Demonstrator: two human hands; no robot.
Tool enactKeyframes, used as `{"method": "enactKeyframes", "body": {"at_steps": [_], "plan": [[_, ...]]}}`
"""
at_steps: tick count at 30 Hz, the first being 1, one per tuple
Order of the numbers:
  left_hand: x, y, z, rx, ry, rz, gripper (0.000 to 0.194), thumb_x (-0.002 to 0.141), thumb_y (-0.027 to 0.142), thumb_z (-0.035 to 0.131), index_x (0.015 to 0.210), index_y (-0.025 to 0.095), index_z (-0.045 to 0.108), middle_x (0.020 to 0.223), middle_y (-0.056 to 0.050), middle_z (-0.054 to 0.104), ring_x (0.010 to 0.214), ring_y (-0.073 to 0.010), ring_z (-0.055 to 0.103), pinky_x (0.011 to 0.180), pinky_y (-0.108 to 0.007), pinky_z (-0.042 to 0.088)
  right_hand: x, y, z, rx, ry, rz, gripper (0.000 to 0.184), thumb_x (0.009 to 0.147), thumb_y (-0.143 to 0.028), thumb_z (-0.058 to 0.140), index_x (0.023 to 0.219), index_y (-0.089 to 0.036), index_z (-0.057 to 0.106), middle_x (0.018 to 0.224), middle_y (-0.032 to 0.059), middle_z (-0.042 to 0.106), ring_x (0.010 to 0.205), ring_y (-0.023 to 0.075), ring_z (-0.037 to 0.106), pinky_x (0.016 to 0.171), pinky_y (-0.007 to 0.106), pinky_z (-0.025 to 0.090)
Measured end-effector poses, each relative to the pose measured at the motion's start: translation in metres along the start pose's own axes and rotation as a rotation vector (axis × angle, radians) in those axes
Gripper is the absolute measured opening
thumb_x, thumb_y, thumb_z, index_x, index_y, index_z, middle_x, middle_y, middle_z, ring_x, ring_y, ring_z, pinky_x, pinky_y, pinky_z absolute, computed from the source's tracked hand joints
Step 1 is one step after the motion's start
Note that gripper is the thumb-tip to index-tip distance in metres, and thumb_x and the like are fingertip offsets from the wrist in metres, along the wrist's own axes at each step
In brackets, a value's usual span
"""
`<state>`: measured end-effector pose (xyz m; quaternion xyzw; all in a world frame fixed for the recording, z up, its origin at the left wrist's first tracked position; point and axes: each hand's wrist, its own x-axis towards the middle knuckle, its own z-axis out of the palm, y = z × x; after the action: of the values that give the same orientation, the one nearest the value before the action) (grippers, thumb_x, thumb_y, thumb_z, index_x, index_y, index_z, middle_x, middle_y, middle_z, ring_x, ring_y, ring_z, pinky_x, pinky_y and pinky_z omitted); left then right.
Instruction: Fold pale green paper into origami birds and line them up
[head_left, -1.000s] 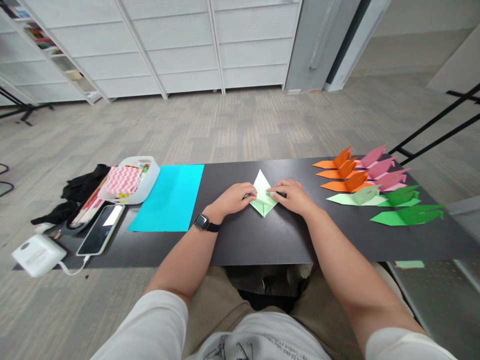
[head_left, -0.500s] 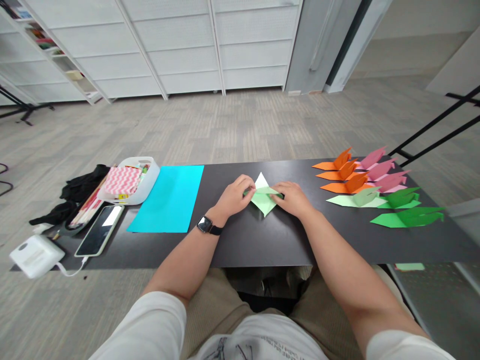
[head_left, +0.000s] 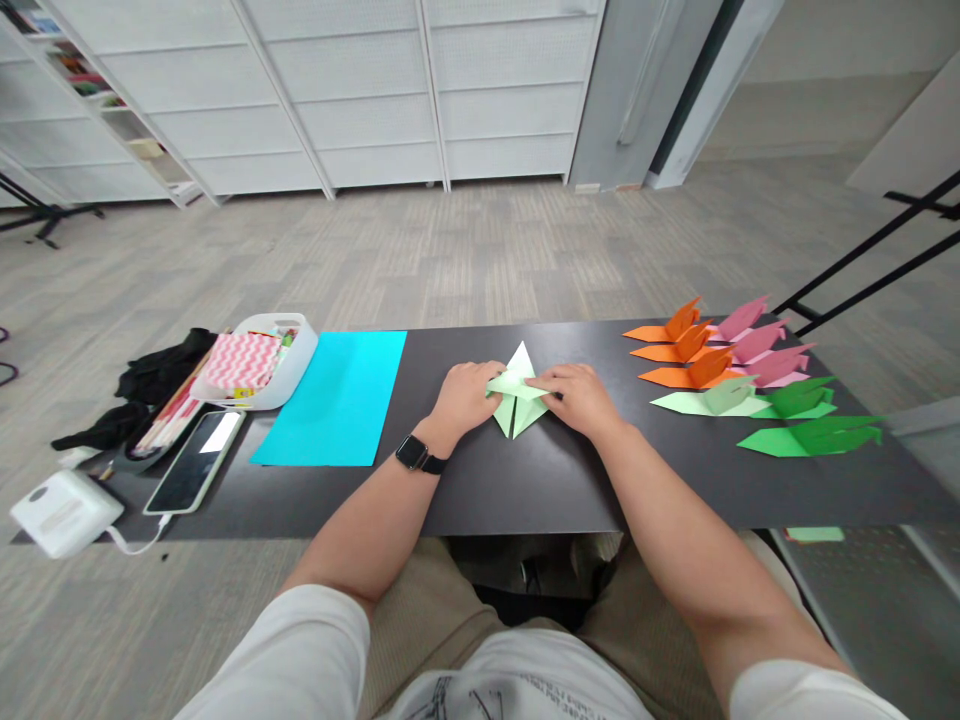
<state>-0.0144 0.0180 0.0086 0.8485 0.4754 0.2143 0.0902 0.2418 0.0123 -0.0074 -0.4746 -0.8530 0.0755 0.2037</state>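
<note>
A pale green sheet of origami paper [head_left: 528, 416], folded into a kite-like shape, lies at the middle of the dark table. One point faces away from me, and its near end shows a slit between two points. My left hand [head_left: 466, 394] pinches the left side of the paper between thumb and curled fingers. On the right side, my right hand [head_left: 579, 394] grips the edge, its index finger stretched onto the middle of the fold. The fingertips partly cover the side corners. A watch [head_left: 412, 453] is on my left wrist.
Folded paper birds in orange [head_left: 681, 350], pink [head_left: 761, 345] and green [head_left: 814, 436] stand at the right. Blue paper [head_left: 337, 400] lies left of my hands. Farther left are a white basket [head_left: 294, 372], a phone [head_left: 191, 465] and a white charger [head_left: 66, 512] with its cable.
The near part of the paper has gone from one point to two points with a slit between. My right index finger now reaches over the fold; my left hand has shifted slightly.
</note>
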Motion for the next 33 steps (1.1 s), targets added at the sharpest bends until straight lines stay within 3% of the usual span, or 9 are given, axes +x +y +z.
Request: {"method": "enactKeyframes", "body": {"at_steps": [7,11,15,19,22,26,29,33], "plan": [[0.000,0.002,0.001,0.057,0.002,-0.058,0.024,0.097,0.029,0.060,0.119,0.026,0.071,0.099,-0.005,0.079,0.091,-0.0270,0.071,0.088,-0.042,0.051,0.000,-0.008,-0.005,-0.011,-0.023,0.017,0.027,0.101,-0.032,0.060,0.118,-0.032,0.081,0.113,0.0054,0.078,0.106,0.0268,0.067,0.095,0.042,0.041],[0.000,0.003,0.002,0.111,-0.020,-0.065,0.027,0.099,0.030,0.058,0.122,0.026,0.071,0.100,-0.007,0.078,0.092,-0.0278,0.071,0.088,-0.042,0.050,0.000,-0.010,-0.007,-0.011,-0.032,0.039,0.030,0.102,-0.036,0.057,0.123,-0.030,0.078,0.110,0.0064,0.080,0.102,0.0280,0.068,0.091,0.040,0.043],[-0.001,0.007,0.000,0.126,-0.004,-0.070,0.027,0.100,0.036,0.058,0.120,0.026,0.072,0.092,-0.006,0.077,0.088,-0.0268,0.070,0.088,-0.041,0.049,0.001,-0.010,-0.007,-0.003,-0.032,0.079,0.031,0.103,-0.036,0.051,0.110,-0.026,0.080,0.098,0.0064,0.080,0.093,0.0271,0.069,0.085,0.038,0.043],[-0.003,0.016,-0.008,0.019,-0.008,-0.047,0.037,0.105,0.051,0.050,0.122,0.025,0.072,0.091,-0.005,0.077,0.086,-0.0255,0.071,0.090,-0.040,0.049,0.001,-0.007,-0.008,0.027,-0.020,0.131,0.030,0.101,-0.035,0.050,0.103,-0.025,0.079,0.091,0.0056,0.079,0.085,0.0247,0.068,0.077,0.035,0.042],[-0.004,0.017,-0.015,-0.049,-0.021,-0.032,0.040,0.111,0.041,0.037,0.122,0.026,0.072,0.097,-0.004,0.078,0.089,-0.0237,0.072,0.091,-0.039,0.050,0.000,-0.003,-0.011,0.051,-0.034,0.153,0.029,0.100,-0.034,0.051,0.097,-0.024,0.078,0.088,0.0055,0.078,0.080,0.0234,0.067,0.073,0.033,0.041],[-0.002,0.013,-0.018,-0.117,0.011,-0.045,0.030,0.107,0.033,0.046,0.119,0.026,0.073,0.102,-0.003,0.079,0.093,-0.0228,0.072,0.091,-0.037,0.051,-0.002,0.002,-0.017,0.117,-0.097,0.135,0.027,0.098,-0.033,0.053,0.087,-0.022,0.075,0.085,0.0057,0.076,0.078,0.0222,0.065,0.072,0.031,0.040],[-0.001,0.010,-0.014,-0.256,-0.025,0.019,0.028,0.106,0.034,0.050,0.116,0.025,0.074,0.108,-0.003,0.079,0.099,-0.0216,0.071,0.090,-0.035,0.052,-0.003,0.005,-0.019,0.157,-0.118,0.076,0.026,0.097,-0.033,0.054,0.081,-0.022,0.072,0.083,0.0049,0.074,0.078,0.0214,0.065,0.074,0.031,0.041],[0.000,0.010,-0.008,-0.373,-0.067,0.079,0.030,0.106,0.036,0.050,0.102,0.022,0.076,0.101,-0.004,0.076,0.094,-0.0194,0.069,0.086,-0.032,0.051,-0.002,0.005,-0.017,0.177,-0.113,0.018,0.023,0.097,-0.031,0.056,0.083,-0.023,0.072,0.087,0.0049,0.075,0.083,0.0218,0.067,0.077,0.031,0.043]]}}
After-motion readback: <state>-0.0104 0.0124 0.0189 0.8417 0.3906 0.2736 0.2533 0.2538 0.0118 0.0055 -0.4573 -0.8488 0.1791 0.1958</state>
